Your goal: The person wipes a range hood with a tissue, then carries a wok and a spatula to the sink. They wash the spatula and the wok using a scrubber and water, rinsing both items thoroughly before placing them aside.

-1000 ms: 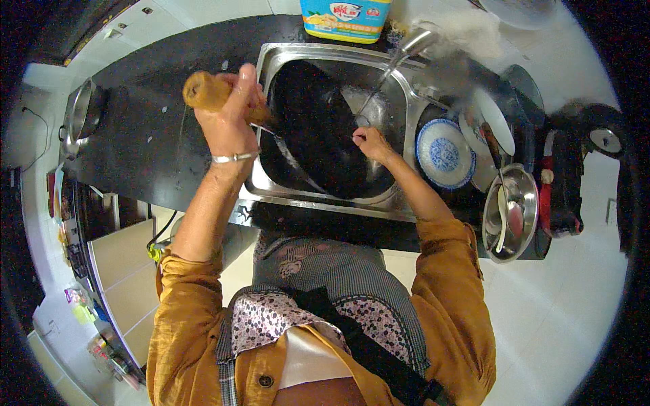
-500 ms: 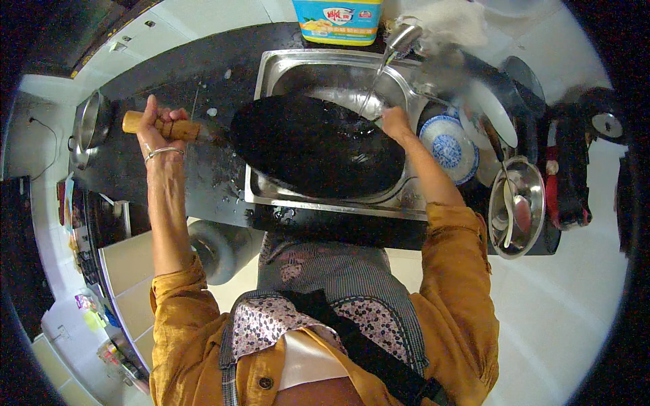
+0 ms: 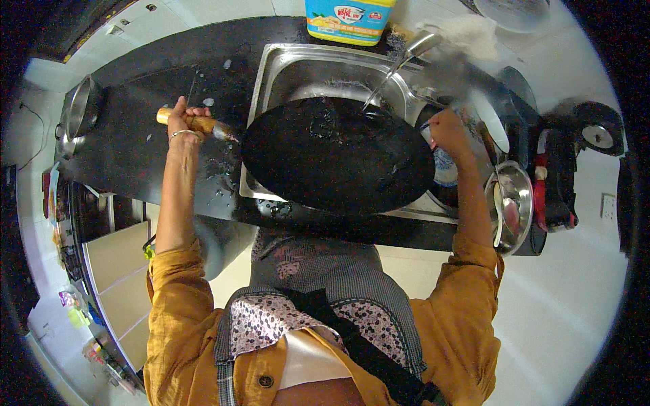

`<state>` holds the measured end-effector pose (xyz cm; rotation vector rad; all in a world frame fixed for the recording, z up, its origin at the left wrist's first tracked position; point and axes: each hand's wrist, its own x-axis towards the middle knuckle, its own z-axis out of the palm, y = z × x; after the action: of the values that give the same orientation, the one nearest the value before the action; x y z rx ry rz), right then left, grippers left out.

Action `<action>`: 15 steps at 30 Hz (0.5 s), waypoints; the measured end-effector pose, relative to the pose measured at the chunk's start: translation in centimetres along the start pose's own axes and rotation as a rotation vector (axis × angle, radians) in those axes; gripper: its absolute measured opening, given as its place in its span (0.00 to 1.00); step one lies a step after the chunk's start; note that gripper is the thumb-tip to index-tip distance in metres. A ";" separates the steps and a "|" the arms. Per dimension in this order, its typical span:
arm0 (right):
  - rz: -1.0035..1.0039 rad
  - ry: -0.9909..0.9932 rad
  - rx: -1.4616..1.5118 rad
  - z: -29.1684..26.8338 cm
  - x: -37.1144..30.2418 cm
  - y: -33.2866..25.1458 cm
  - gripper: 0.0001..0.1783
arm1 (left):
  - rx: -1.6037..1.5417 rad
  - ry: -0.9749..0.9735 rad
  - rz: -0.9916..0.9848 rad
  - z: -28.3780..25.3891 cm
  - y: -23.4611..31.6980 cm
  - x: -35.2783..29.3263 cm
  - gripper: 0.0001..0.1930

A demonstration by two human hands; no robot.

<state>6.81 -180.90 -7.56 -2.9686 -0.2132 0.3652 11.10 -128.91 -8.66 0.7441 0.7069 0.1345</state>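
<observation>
A large black wok [image 3: 332,162] lies over the sink [image 3: 271,64], its inside wet. My left hand [image 3: 183,122] is wrapped round its wooden handle [image 3: 203,124], on the left. Water from the faucet [image 3: 421,44] runs down onto the wok's far edge. My right hand [image 3: 448,135] is closed at the wok's right rim, in front of a blue-and-white dish [image 3: 445,170]. Whether its fingers grip the rim or some small thing cannot be made out.
Right of the sink, a steel bowl [image 3: 527,203] holds spoons, beside a red-and-black object [image 3: 552,186]. Behind the sink stands a blue-and-yellow container [image 3: 349,21]. A metal pan [image 3: 84,108] sits at the counter's far left. Water drops dot the black counter [image 3: 142,166].
The wok and its handle have shifted right and slightly toward me, with my left hand on the handle. My right hand has moved right, from inside the wok to its right rim.
</observation>
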 end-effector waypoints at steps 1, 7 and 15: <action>0.006 0.121 -0.032 -0.4 -1.3 -0.1 0.09 | -0.010 0.006 -0.016 0.1 -0.7 0.1 0.19; 0.172 0.258 0.115 -4.9 -4.3 -0.7 0.11 | -0.035 0.067 -0.154 0.8 -3.0 0.0 0.19; 0.167 0.328 0.571 -2.9 -5.1 0.6 0.09 | -0.101 -0.073 -0.029 1.8 -3.1 -0.2 0.17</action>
<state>2.70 -182.67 -3.74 -2.4304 0.1549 -0.0488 11.70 -132.26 -9.70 0.6385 0.6369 0.1154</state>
